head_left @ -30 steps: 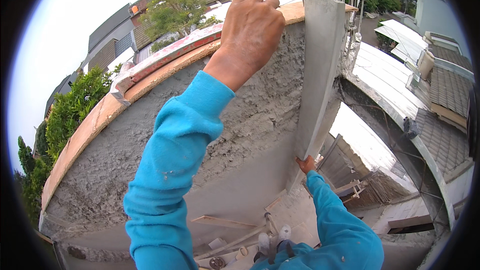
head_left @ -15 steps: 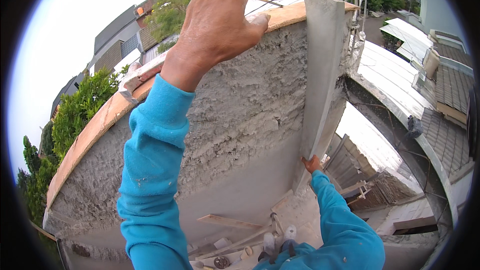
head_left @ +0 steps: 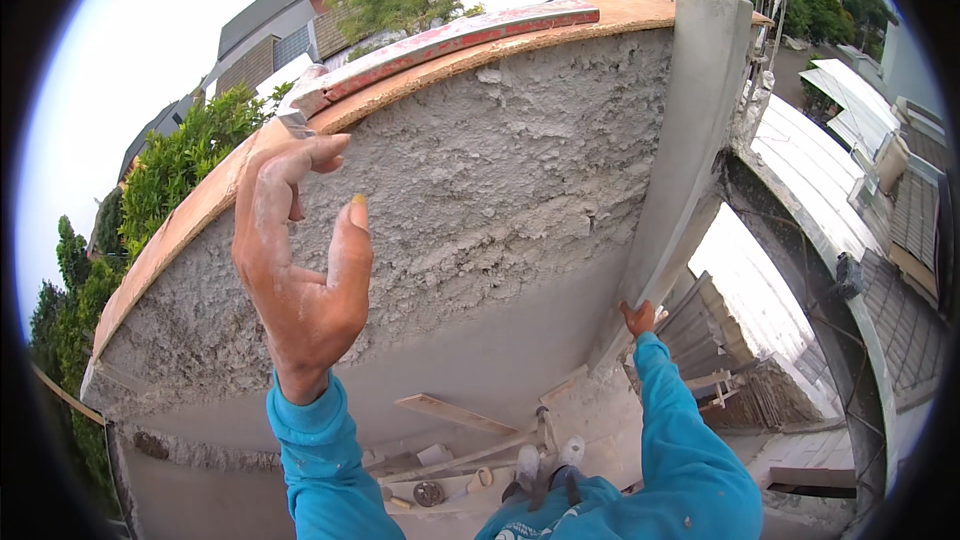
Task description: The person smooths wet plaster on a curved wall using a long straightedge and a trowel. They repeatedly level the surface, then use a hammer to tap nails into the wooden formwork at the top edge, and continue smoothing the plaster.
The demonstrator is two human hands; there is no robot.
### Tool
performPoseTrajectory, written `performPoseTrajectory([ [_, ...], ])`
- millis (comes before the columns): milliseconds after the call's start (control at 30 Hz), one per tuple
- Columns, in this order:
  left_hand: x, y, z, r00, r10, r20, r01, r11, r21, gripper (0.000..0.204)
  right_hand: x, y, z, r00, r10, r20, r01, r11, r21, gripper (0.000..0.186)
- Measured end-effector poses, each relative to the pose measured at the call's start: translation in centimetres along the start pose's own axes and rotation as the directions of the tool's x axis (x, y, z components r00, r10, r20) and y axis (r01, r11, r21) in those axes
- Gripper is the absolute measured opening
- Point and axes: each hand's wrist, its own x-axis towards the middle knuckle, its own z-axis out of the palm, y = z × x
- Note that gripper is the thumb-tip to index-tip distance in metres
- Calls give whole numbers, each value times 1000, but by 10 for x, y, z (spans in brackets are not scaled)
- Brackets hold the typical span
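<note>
My left hand [head_left: 305, 265] is raised in front of the wall at the left, its fingers curled and the thumb apart, with nothing between them. Behind it, rough grey mortar covers the wall [head_left: 500, 140], turning smoother lower down. A long red and pale bar [head_left: 450, 37] lies along the orange-brown top edge [head_left: 630, 12], its left end just above my left fingertips. My right hand [head_left: 637, 318] is low at the wall's right end, closed round the edge of a tall grey board [head_left: 690, 120] that stands upright against it. Some of its fingers are hidden by the board.
Below lie a loose plank [head_left: 455, 412], a round dark object [head_left: 429, 493] and other pieces beside my feet [head_left: 550, 455]. At right, a curved concrete beam [head_left: 800, 240] borders a drop to roofs. Steel bars [head_left: 762, 30] rise behind the board.
My left hand has come down and left from the wall's top, uncovering the red bar. My right hand still holds the board. The view has shifted slightly.
</note>
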Motion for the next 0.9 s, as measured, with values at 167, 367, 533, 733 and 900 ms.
performPoseTrajectory([
  [167, -72, 4, 5, 960, -223, 173, 246, 960, -132, 40, -26, -11, -5, 1000, 10, -8, -10, 999, 31, 52],
  [367, -122, 22, 75, 805, -307, 507, 464, 859, -216, 91, -108, -2, 5, 989, -94, 113, 82, 991, 107, 48],
  [533, -155, 34, 132, 804, -289, 520, 478, 834, -276, 117, -157, 14, 33, 922, -168, 348, 98, 973, 210, 41],
  [733, -199, 51, 148, 853, -290, 434, 429, 863, -267, 101, -183, 14, 58, 829, -232, 509, 195, 973, 126, 42],
  [900, -231, 46, 152, 820, -418, 391, 517, 833, -195, 87, -188, 29, 83, 727, -280, 627, 364, 932, -6, 43],
])
